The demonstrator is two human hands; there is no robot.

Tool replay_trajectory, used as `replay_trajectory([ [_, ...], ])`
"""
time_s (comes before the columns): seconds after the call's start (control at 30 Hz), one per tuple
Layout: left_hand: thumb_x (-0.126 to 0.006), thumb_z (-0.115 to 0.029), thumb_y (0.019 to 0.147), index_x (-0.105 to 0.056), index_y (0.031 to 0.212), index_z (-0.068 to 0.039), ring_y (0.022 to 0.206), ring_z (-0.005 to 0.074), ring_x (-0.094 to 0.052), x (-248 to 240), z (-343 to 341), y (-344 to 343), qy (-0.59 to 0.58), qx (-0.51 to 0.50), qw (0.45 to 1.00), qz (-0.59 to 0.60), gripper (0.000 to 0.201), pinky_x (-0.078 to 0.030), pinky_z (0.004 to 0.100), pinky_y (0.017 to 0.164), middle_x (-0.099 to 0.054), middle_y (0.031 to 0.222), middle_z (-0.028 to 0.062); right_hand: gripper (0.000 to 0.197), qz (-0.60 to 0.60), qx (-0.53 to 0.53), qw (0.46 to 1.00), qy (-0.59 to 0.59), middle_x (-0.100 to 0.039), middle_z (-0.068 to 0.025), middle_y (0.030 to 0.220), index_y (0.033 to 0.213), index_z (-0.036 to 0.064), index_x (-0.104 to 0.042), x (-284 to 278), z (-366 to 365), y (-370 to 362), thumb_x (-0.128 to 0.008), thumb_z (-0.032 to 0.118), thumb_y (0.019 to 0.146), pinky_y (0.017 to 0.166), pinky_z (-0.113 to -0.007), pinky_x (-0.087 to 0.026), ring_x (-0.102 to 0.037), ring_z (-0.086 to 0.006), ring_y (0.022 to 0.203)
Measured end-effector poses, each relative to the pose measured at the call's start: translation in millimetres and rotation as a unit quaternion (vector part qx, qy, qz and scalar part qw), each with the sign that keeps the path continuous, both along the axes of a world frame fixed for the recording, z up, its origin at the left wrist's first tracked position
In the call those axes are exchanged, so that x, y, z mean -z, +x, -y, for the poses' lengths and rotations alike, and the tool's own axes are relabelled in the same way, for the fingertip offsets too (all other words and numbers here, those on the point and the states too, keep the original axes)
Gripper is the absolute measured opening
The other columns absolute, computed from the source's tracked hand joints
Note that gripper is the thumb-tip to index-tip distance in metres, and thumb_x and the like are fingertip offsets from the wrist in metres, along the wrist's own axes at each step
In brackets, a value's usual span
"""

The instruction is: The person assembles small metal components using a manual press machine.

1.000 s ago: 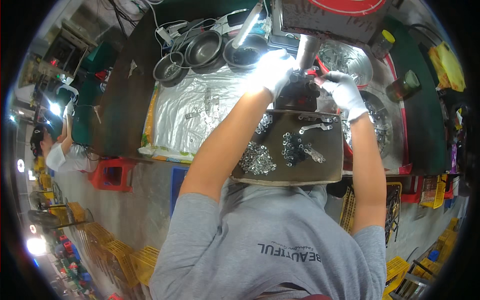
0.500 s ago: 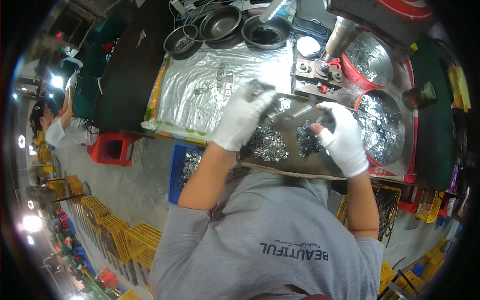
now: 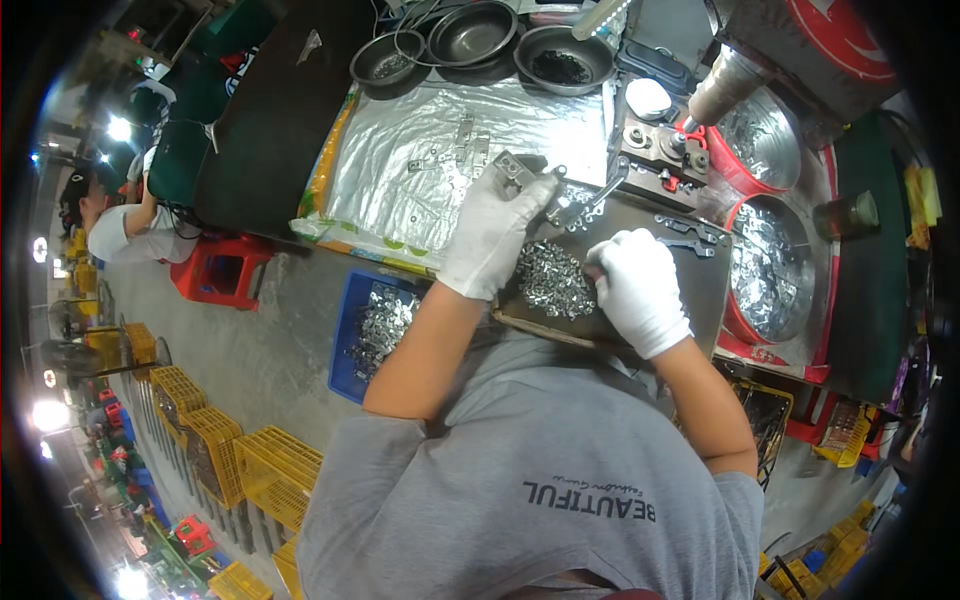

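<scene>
My left hand, in a white glove, is closed on a small metal block with round holes, held above the near right corner of the foil-covered surface. Shiny metal pieces lie just right of its fingertips. My right hand, gloved too, has its fingers curled down at the right side of a pile of small metal parts on a dark board. Whatever its fingertips hold is hidden. Beyond that hand, several flat metal strips lie on the board.
A press stands over a die block at far right. Two red-rimmed tubs of metal parts sit on the right. Metal bowls line the back. A blue bin of parts is at left; a person sits farther off.
My right hand has moved left and nearer to me, from above the board to the pile, and its fingers have curled in. My left hand still holds the block. The view has shifted slightly.
</scene>
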State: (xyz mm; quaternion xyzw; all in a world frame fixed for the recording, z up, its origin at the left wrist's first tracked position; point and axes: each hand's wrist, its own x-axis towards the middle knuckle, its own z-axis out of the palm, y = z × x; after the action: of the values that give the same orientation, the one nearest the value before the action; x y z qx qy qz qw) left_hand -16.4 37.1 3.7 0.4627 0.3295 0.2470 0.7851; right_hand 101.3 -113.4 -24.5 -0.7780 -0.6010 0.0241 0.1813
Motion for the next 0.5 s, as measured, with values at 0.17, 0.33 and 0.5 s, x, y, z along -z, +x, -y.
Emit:
replay_trajectory([
  [0.17, -0.065, -0.013, 0.095, -0.052, 0.124, -0.001, 0.087, 0.0106, -0.062, 3.7, 6.0, 7.4, 0.003, 0.009, 1.0, 0.026, 0.034, -0.056, 0.0237, 0.069, -0.062, 0.101, 0.005, 0.016, -0.335, 0.131, 0.922, 0.142, -0.069, -0.0099, 0.088, 0.097, 0.0022, -0.07, -13.8, 3.5, 2.9, -0.071, 0.013, 0.084, 0.072, -0.032, -0.051, -0.065, -0.0211, 0.077],
  [0.33, -0.065, -0.012, 0.094, -0.053, 0.128, -0.004, 0.085, 0.0104, -0.063, 0.1, 14.0, 13.2, 0.026, 0.034, 0.998, 0.035, 0.037, -0.055, 0.0242, 0.064, -0.063, 0.104, 0.0051, 0.023, -0.43, 0.163, 0.877, 0.141, -0.068, -0.0055, 0.082, 0.101, -0.0022, -0.068, -19.0, 3.9, 5.6, -0.071, 0.018, 0.089, 0.066, -0.026, -0.048, -0.06, -0.0086, 0.069],
  [0.5, -0.063, -0.008, 0.094, -0.051, 0.128, -0.002, 0.085, 0.0111, -0.062, 12.3, 13.1, 18.4, 0.051, 0.011, 0.996, 0.071, 0.037, -0.055, 0.0252, 0.067, -0.063, 0.104, 0.0067, 0.026, -0.548, 0.185, 0.806, 0.124, -0.066, -0.0006, 0.081, 0.103, -0.0006, -0.068, -15.4, 3.6, 5.1, -0.071, 0.023, 0.092, 0.062, -0.023, -0.044, -0.054, -0.006, 0.068],
])
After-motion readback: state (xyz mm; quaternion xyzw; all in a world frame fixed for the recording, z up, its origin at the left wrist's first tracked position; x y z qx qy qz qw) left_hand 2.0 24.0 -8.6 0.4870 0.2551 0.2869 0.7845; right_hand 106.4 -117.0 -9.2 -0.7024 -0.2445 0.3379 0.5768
